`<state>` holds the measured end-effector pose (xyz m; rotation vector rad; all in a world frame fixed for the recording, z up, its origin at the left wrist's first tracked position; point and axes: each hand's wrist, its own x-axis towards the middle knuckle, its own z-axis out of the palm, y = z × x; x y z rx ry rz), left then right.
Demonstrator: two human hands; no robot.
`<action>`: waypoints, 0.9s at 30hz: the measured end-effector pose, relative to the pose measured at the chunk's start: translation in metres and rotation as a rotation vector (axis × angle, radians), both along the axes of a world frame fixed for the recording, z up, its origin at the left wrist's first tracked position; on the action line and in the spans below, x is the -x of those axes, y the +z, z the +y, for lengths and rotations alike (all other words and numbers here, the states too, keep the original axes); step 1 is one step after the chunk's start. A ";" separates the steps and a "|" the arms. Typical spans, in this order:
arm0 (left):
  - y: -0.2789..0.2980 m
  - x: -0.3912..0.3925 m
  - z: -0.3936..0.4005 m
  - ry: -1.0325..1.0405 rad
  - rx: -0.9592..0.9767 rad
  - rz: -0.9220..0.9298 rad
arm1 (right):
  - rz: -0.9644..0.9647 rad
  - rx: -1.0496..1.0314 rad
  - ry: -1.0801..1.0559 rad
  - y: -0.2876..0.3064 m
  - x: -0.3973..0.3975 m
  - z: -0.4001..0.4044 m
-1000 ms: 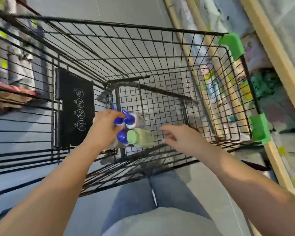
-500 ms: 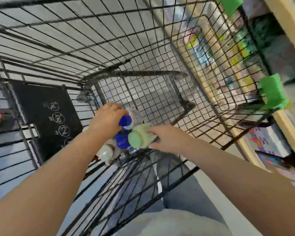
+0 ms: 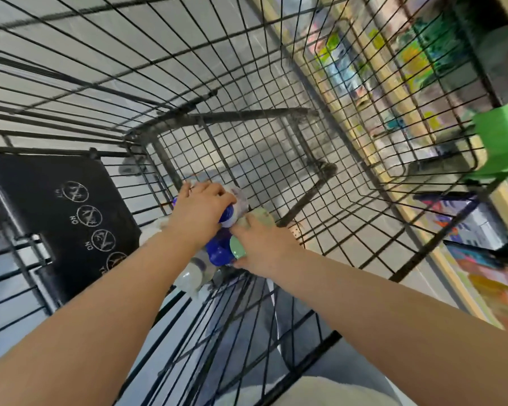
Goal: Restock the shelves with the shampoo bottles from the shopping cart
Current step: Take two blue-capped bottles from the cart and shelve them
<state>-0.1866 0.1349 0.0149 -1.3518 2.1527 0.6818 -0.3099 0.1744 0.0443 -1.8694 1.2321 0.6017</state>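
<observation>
Several shampoo bottles lie bunched at the near end of the black wire shopping cart [image 3: 276,92]. My left hand [image 3: 200,212] grips a pale bottle with a blue cap [image 3: 228,218] from above. My right hand [image 3: 261,244] wraps around a light green bottle [image 3: 237,248], its green cap facing me. Between the hands show more blue caps [image 3: 217,253]. A white-capped bottle [image 3: 192,275] lies just below my left wrist. Most of the held bottles' bodies are hidden under my hands.
A black warning panel [image 3: 71,218] with crossed-out symbols lines the cart's left side. Green plastic corner guards [image 3: 499,142] sit on the right rim. Wooden shelves [image 3: 423,92] with colourful packages run along the right, beyond the cart wall.
My right hand reached across and closed around the green bottle, which it was not touching a second ago. My left hand stayed on the blue-capped bottle. The view tipped further down into the cart.
</observation>
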 end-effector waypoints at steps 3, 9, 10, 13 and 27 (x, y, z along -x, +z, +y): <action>0.000 0.003 -0.003 -0.003 0.034 0.025 | 0.002 0.032 -0.033 0.000 0.010 -0.007; 0.000 0.011 -0.012 -0.096 0.045 0.004 | 0.061 -0.072 -0.134 -0.003 0.035 -0.017; -0.001 0.011 -0.011 -0.131 0.048 -0.021 | 0.074 -0.069 -0.142 -0.004 0.037 -0.018; -0.003 0.012 -0.008 -0.172 0.073 -0.052 | 0.096 -0.028 -0.170 -0.006 0.042 -0.019; 0.040 0.020 -0.013 0.031 0.147 0.149 | 0.184 0.073 -0.285 0.029 0.071 -0.028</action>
